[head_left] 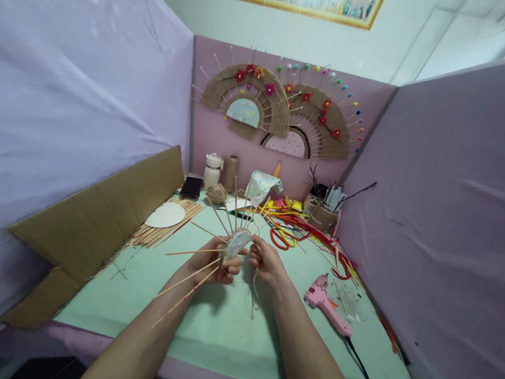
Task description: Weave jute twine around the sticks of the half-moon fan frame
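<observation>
**While a green table (229, 337) sits below, a stick fan (237, 245) is held up**

The left hand (209, 260) grips its base; the right hand (267, 261) pinches string (257, 303) by the edge. Winding seems under way; next needs a snug pull.

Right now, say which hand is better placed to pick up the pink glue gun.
Likely the right hand: the glue gun lies nearer to it, and this hand seems to pinch only string. The left hand, farther off, holds the half-round piece.
</observation>
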Tool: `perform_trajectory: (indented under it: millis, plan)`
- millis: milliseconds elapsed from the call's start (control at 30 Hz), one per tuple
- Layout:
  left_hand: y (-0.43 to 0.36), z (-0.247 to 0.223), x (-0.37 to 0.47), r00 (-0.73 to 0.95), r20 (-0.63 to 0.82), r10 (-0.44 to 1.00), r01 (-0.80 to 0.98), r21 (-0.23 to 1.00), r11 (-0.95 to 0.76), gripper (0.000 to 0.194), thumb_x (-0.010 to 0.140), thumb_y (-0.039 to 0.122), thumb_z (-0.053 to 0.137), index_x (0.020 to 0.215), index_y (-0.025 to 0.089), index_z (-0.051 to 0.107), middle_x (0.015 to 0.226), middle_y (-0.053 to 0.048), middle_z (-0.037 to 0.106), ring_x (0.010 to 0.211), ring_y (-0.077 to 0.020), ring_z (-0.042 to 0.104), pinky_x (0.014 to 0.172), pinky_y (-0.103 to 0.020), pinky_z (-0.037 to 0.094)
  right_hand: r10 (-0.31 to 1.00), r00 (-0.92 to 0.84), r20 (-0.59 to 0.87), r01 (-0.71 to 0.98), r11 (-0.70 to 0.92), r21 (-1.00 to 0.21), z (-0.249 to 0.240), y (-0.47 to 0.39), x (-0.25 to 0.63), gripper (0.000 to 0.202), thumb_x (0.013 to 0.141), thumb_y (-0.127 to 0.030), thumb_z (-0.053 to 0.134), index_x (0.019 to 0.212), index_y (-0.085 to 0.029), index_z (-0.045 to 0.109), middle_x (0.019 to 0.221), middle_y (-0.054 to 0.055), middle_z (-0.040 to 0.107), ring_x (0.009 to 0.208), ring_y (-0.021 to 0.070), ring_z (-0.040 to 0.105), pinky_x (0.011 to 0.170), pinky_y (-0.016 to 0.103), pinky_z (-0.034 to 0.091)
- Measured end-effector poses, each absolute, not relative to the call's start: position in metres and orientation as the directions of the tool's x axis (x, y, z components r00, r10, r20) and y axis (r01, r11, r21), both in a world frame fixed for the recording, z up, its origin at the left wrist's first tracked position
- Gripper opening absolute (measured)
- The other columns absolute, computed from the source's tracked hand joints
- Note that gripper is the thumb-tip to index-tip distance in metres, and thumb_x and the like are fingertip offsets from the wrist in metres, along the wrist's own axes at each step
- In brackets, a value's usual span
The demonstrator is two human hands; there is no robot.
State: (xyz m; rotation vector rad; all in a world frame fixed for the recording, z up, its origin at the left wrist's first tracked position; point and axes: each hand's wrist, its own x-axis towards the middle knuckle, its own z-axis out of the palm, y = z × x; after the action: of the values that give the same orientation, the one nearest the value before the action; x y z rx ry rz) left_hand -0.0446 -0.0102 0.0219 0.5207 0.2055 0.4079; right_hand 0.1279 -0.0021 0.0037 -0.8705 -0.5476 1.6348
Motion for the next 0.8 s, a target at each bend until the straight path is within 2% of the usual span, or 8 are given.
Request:
perform_trajectory:
  millis: [133,267,367,433,567,667,733,800]
  plan:
    - [-0.011,0.022,-0.048,0.907,-0.061,0.416,-0.34,0.475,0.811,0.037,0.074,0.038,0.051,0.092,0.007,0.059,0.054,0.001,0.04,0.055,-0.0115,0.042,0.051,-0.02,0.041,0.941,-0.246,-0.23,-0.676,-0.337,-0.655,0.01,-0.004,0.132,0.022,0.067,-0.03,0.064,0.066,-0.019,0.045,0.043,-0.012,0.024,0.035,0.0031,0.014,0.032,0.015,0.007]
    - [-0.011,0.02,-0.049,0.9,-0.066,0.431,-0.355,0.463,0.812,0.033,0.075,0.04,0.051,0.089,0.01,0.059,0.053,0.001,0.04,0.055,-0.012,0.043,0.05,-0.021,0.042,0.921,-0.351,-0.167,-0.678,-0.374,-0.633,0.009,-0.006,0.133,0.03,0.067,-0.041,0.069,0.069,-0.019,0.048,0.041,-0.013,0.022,0.037,0.004,0.017,0.032,0.014,0.01]
    - [-0.011,0.02,-0.049,0.905,-0.062,0.422,-0.34,0.492,0.801,0.035,0.077,0.042,0.051,0.088,0.011,0.06,0.051,0.001,0.042,0.054,-0.0122,0.046,0.052,-0.022,0.044,0.933,-0.324,-0.159,-0.659,-0.343,-0.67,0.005,-0.007,0.128,0.039,0.065,-0.04,0.075,0.062,-0.019,0.042,0.039,-0.013,0.021,0.037,0.0029,0.016,0.032,0.013,0.011]
    - [-0.01,0.021,-0.048,0.905,-0.064,0.421,-0.328,0.525,0.785,0.039,0.078,0.048,0.05,0.088,0.011,0.06,0.052,-0.001,0.047,0.057,-0.0142,0.051,0.054,-0.024,0.046,0.944,-0.293,-0.151,-0.67,-0.315,-0.672,0.003,-0.006,0.125,0.041,0.065,-0.038,0.076,0.06,-0.018,0.04,0.04,-0.013,0.026,0.036,0.0019,0.016,0.031,0.012,0.011]
    - [-0.007,0.023,-0.043,0.844,-0.134,0.519,-0.345,0.607,0.716,0.058,0.077,0.061,0.045,0.096,0.009,0.06,0.072,-0.01,0.062,0.072,-0.0221,0.062,0.063,-0.034,0.05,0.97,-0.209,-0.126,-0.761,-0.242,-0.602,0.003,-0.002,0.128,0.036,0.072,-0.039,0.07,0.063,-0.018,0.042,0.044,-0.011,0.036,0.033,0.0005,0.014,0.028,0.012,0.013]
    - [-0.009,0.022,-0.032,0.611,-0.188,0.769,-0.409,0.756,0.511,0.047,0.076,0.049,0.055,0.104,0.012,0.058,0.092,-0.012,0.064,0.077,-0.0202,0.064,0.064,-0.031,0.051,0.985,-0.132,-0.107,-0.826,-0.169,-0.538,0.004,0.0,0.133,0.032,0.077,-0.04,0.065,0.066,-0.018,0.045,0.047,-0.01,0.042,0.031,0.0002,0.015,0.027,0.012,0.016]
    - [-0.011,0.021,-0.023,0.35,-0.096,0.932,-0.416,0.876,0.246,0.038,0.071,0.033,0.066,0.105,0.019,0.058,0.107,-0.009,0.061,0.087,-0.0192,0.063,0.06,-0.025,0.051,0.991,-0.094,-0.098,-0.848,-0.131,-0.513,0.004,0.0,0.133,0.029,0.078,-0.039,0.064,0.068,-0.018,0.047,0.05,-0.009,0.047,0.031,-0.0002,0.017,0.027,0.011,0.017]
    - [-0.013,0.021,-0.017,0.239,0.058,0.969,-0.45,0.891,0.057,0.043,0.069,0.024,0.069,0.11,0.025,0.056,0.12,-0.007,0.056,0.104,-0.0204,0.057,0.064,-0.024,0.052,0.993,-0.066,-0.095,-0.854,-0.106,-0.51,0.004,-0.001,0.13,0.026,0.079,-0.038,0.064,0.071,-0.018,0.048,0.053,-0.008,0.05,0.031,-0.0004,0.017,0.026,0.011,0.017]
